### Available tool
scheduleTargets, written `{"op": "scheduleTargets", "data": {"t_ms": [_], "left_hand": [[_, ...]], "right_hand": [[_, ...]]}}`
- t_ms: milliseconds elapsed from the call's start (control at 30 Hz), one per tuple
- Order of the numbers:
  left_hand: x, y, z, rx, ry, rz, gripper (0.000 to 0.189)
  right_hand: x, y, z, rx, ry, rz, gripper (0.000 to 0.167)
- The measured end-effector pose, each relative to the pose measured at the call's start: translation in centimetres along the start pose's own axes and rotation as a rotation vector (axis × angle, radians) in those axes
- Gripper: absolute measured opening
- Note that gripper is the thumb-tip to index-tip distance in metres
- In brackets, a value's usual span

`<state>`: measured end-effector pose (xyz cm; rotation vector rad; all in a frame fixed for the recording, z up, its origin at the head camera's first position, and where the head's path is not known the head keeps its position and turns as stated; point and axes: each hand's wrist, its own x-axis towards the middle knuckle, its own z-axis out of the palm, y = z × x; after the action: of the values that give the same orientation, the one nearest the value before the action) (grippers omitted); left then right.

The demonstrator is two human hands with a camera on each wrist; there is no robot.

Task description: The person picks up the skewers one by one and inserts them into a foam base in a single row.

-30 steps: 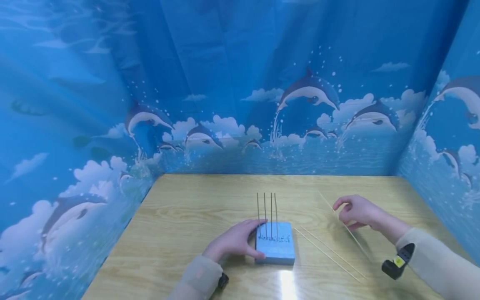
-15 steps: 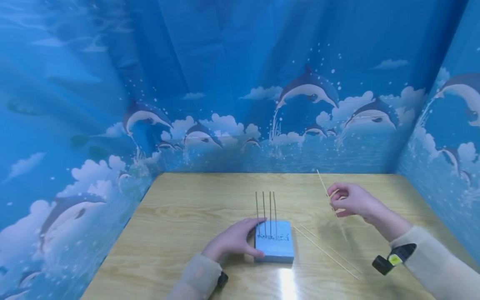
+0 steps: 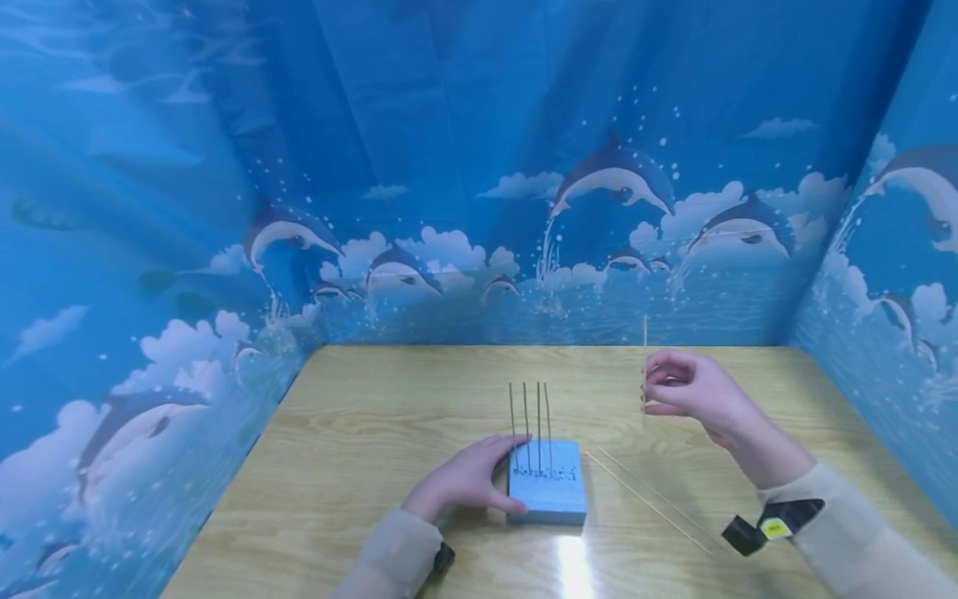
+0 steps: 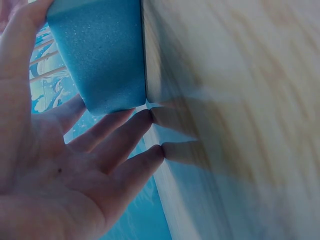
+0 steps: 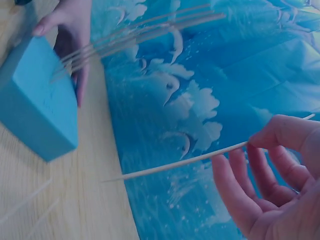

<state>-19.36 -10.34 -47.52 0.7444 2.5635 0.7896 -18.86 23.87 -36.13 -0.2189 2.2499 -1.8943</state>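
A blue foam block point(image 3: 550, 502) lies on the table, its top dotted with small holes. Several thin skewers point(image 3: 539, 416) stand upright in a row in it. My left hand point(image 3: 466, 481) grips the block's left side, thumb at the front and fingers toward the back; the left wrist view shows fingertips against the block point(image 4: 102, 55) and the tabletop. My right hand point(image 3: 696, 391), raised to the right of the block, pinches a bamboo skewer point(image 5: 185, 161) between thumb and fingers. Its tapered end points down in the head view, and its upper end point(image 3: 645, 330) shows above the fingers.
Two loose skewers point(image 3: 651, 504) lie slanting on the wooden table point(image 3: 389, 399), right of the block. A blue dolphin-print curtain point(image 3: 449, 208) stands behind the table and along both sides.
My right hand has lifted the skewer off the table and moved up and slightly left. The skewer has turned from slanting to nearly upright. My left hand stays on the block.
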Motion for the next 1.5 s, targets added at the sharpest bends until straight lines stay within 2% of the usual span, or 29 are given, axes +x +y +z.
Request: {"op": "scheduleTargets", "data": {"t_ms": [200,500,867,1100,1500], "left_hand": [[0.0,0.2,0.0,0.004,-0.002,-0.009,0.107],[0.0,0.1,-0.1,0.012,0.000,0.001,0.109],[0.0,0.0,-0.2,0.003,0.002,0.000,0.108],[0.0,0.1,-0.2,0.045,0.002,0.019,0.109],[0.0,0.0,-0.2,0.036,0.008,0.027,0.107]], "right_hand": [[-0.6,-0.3,1.7,0.083,0.061,-0.086,0.025],[-1.1,-0.8,4.2,0.139,0.062,-0.207,0.026],[-1.3,-0.5,7.4,0.061,0.134,-0.196,0.020],[-1.2,0.2,9.2,0.013,0.155,-0.187,0.022],[-0.5,1.8,10.7,-0.032,0.181,-0.130,0.025]]}}
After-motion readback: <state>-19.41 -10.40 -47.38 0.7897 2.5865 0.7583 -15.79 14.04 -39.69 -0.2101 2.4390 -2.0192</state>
